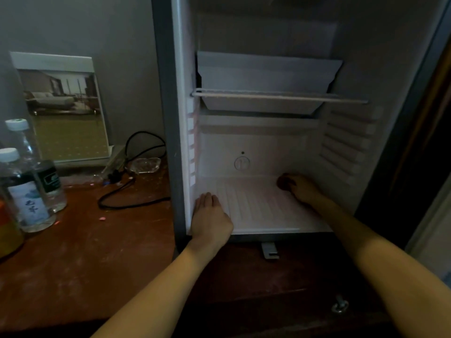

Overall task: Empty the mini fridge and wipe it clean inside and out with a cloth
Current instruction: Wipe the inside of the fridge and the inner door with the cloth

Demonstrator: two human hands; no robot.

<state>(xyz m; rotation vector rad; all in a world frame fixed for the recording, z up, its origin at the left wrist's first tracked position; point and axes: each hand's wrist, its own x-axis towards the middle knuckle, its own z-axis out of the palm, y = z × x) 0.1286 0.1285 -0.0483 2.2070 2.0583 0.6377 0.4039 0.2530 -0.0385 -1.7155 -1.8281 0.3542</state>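
The mini fridge (346,147) stands open on a wooden desk, its white inside holding nothing but a wire shelf (278,96) and a tray above it. My left hand (210,218) lies flat on the front left corner of the ribbed fridge floor. My right hand (302,189) reaches to the back right of that floor and grips a small dark brown wad, apparently the cloth (284,182), pressed against the floor.
On the desk (85,252) left of the fridge stand two clear water bottles (29,189) and an orange-yellow bottle (7,230) at the frame's edge. A black cable (127,198), a glass ashtray (145,165) and a framed picture card (63,106) sit behind.
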